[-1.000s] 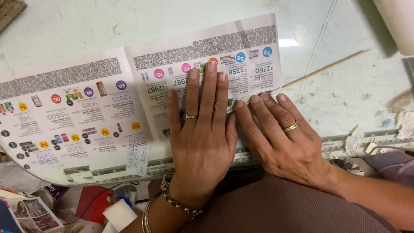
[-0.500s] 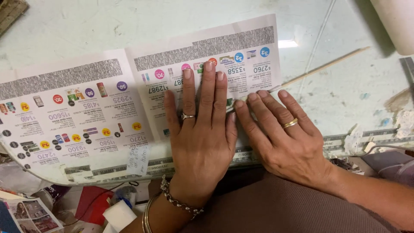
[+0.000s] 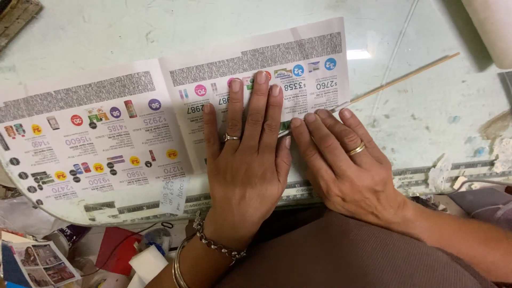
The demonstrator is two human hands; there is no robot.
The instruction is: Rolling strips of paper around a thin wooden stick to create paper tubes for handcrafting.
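Note:
A printed advertising flyer (image 3: 106, 122) with small product pictures and coloured round badges lies open and upside down on a pale glass table (image 3: 160, 32). My left hand (image 3: 248, 154) presses flat on its right page, fingers together, a ring on one finger and bracelets at the wrist. Beside it, my right hand (image 3: 346, 165) lies flat on the flyer's right edge, also ringed. A thin wooden stick (image 3: 405, 79) runs from under the paper's corner by my right fingertips toward the upper right. Neither hand grips anything.
A white cylinder (image 3: 493, 29) stands at the top right corner. A woven mat corner (image 3: 16, 16) shows at top left. Below the table's rounded front edge lie a red object (image 3: 114, 248), a photo magazine (image 3: 37, 264) and other clutter.
Both hands have slid very slightly up the page, still pressed flat. The flyer and stick have not visibly moved.

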